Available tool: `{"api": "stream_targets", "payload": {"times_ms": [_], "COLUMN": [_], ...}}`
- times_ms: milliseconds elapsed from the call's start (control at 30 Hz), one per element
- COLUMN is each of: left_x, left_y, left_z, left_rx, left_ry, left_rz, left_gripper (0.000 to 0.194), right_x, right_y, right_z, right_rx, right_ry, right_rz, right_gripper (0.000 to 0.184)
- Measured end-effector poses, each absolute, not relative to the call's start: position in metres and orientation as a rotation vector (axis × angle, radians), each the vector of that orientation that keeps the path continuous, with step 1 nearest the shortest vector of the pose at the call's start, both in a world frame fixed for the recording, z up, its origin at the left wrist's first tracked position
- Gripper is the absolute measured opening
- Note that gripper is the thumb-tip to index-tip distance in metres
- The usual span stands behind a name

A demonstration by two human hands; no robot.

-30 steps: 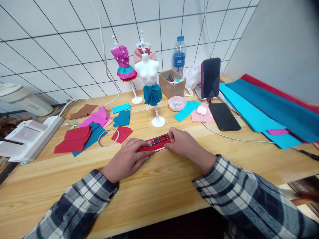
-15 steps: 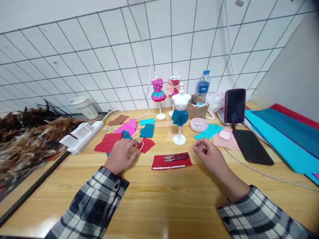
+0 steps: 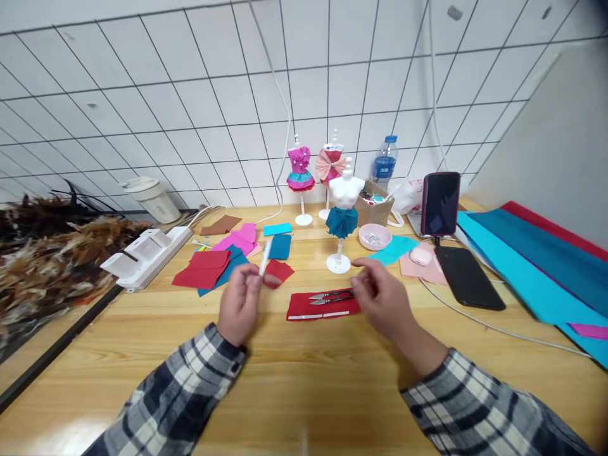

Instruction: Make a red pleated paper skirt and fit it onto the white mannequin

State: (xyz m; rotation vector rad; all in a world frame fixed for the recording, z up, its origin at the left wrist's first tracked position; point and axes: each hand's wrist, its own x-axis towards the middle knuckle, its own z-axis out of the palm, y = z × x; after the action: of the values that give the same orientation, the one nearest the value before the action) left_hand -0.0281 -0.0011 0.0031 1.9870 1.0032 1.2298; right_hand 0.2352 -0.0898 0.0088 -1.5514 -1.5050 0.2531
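Observation:
My left hand (image 3: 241, 304) pinches a thin roll of white tape (image 3: 266, 257), held up edge-on above the table. To its right a red fabric strip (image 3: 299, 305) lies flat, with two white tape pieces (image 3: 306, 317) along its near edge. Black-handled thread snips (image 3: 327, 296) rest on that strip, blades to the left. Over the strip's right end hovers my right hand (image 3: 384, 297), thumb and forefinger apart with nothing between them; it hides the end of the snips' handle. Behind stands a small white dress form (image 3: 346, 192) in a teal skirt (image 3: 342, 221).
Fabric scraps, including a red piece (image 3: 200, 268), lie at left near a white power strip (image 3: 152, 254). Two dressed forms, a pink bowl of beads (image 3: 375, 244) and a cardboard box (image 3: 377, 212) stand behind. Phones, a cable (image 3: 494, 334) and large fabric sheets (image 3: 527, 266) occupy the right.
My hands left the red strip and snips. The left reached to the tape roll on the table, took it and lifted it rightward; the right moved off, then back toward the strip.

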Motion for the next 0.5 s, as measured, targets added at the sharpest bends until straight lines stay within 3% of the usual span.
{"api": "stream_targets", "payload": {"times_ms": [67, 133, 300, 400, 500], "left_x": [-0.011, 0.004, 0.016, 0.013, 0.011], "left_y": [-0.028, -0.050, -0.063, -0.057, -0.055], "left_z": [0.003, 0.002, -0.001, -0.004, -0.004], "left_rx": [1.863, 1.716, 1.486, 1.547, 1.711], "left_ry": [0.792, 0.630, 0.487, 0.421, 0.482], "left_rz": [1.148, 1.028, 0.726, 0.580, 0.660], "left_gripper": [0.024, 0.024, 0.025, 0.025, 0.018], "right_x": [0.217, 0.205, 0.207, 0.215, 0.217], "right_y": [-0.088, -0.087, -0.086, -0.086, -0.088], "right_z": [0.016, 0.019, 0.005, -0.003, -0.001], "right_rx": [-1.411, -1.353, -1.459, -1.466, -1.419], "right_ry": [-1.753, -1.881, -1.863, -1.821, -1.706], "right_rz": [0.225, 0.162, 0.121, 0.178, 0.284], "right_gripper": [0.048, 0.057, 0.029, 0.025, 0.026]}}
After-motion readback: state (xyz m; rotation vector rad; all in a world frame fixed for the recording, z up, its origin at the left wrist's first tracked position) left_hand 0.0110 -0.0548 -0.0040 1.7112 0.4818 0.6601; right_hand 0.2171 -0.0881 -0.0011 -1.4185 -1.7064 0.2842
